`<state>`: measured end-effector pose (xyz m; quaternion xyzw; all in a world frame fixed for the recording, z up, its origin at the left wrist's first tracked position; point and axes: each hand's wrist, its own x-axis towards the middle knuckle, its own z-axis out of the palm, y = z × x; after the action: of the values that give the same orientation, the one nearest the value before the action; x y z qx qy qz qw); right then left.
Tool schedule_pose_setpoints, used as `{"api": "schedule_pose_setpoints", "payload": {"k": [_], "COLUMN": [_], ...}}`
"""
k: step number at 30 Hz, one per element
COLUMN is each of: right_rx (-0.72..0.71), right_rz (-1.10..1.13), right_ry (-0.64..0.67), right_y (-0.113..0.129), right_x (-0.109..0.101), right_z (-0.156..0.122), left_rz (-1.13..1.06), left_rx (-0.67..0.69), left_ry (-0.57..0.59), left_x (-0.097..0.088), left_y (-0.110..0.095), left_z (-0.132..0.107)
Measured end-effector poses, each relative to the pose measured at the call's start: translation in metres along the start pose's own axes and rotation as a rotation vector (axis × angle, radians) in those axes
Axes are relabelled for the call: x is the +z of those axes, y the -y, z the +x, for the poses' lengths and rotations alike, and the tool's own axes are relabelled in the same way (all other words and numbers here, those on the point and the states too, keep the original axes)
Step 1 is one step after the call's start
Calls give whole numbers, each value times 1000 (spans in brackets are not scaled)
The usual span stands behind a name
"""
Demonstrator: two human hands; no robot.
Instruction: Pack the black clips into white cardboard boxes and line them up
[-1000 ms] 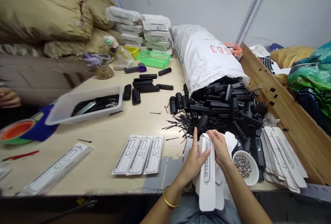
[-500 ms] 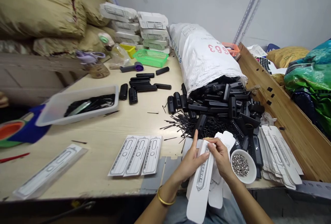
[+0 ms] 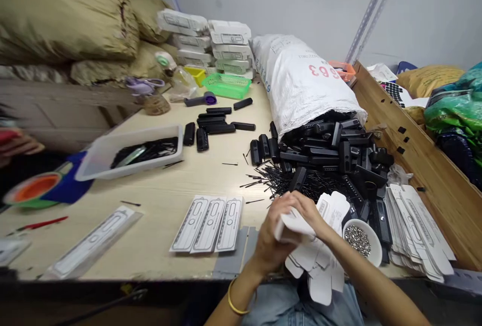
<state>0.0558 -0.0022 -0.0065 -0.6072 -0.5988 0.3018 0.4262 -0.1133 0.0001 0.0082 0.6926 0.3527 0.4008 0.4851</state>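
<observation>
Carton (image 3: 295, 223), white and held between both hands, now shows a short end to the viewer in place of the printed face seen half a second ago; the turn puts that print out of sight. It is left of the metal-filled bowl (image 3: 375, 250), apart from it, with loose white cartons (image 3: 320, 283) between. The left hand (image 3: 274, 238) wraps its near side; the right hand (image 3: 307, 211) meets its far edge, its grip too hidden to tell. Black cases (image 3: 316, 157) lie heaped beyond the bowl.
</observation>
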Motion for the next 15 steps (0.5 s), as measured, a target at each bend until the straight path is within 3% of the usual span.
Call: {"api": "schedule_pose_setpoints", "payload": {"k": [2, 4, 8, 9, 11, 14, 15], "right_rx": [-226, -404, -512, -490, -404, -227, -180], "right_rz": [-349, -596, -701, -666, -520, -148, -34], "right_ry": [179, 285, 425, 387, 187, -329, -434], "right_y": [-1, -6, -10, -6, 8, 36, 43], "right_x": [-1, -7, -31, -39, -58, -69, -66], "right_z": [15, 32, 58, 60, 59, 49, 45], "left_rz": [62, 149, 280, 315, 373, 365, 345], "left_rx": [-194, -326, -318, -318, -319, -283, -255], "left_ry": [-191, -286, -178, -145, -82, -21, -18], "left_x": [-6, -12, -12, -11, -6, 3, 7], "left_y": [4, 8, 18, 20, 22, 19, 17], "left_z": [6, 13, 20, 20, 20, 22, 23]}}
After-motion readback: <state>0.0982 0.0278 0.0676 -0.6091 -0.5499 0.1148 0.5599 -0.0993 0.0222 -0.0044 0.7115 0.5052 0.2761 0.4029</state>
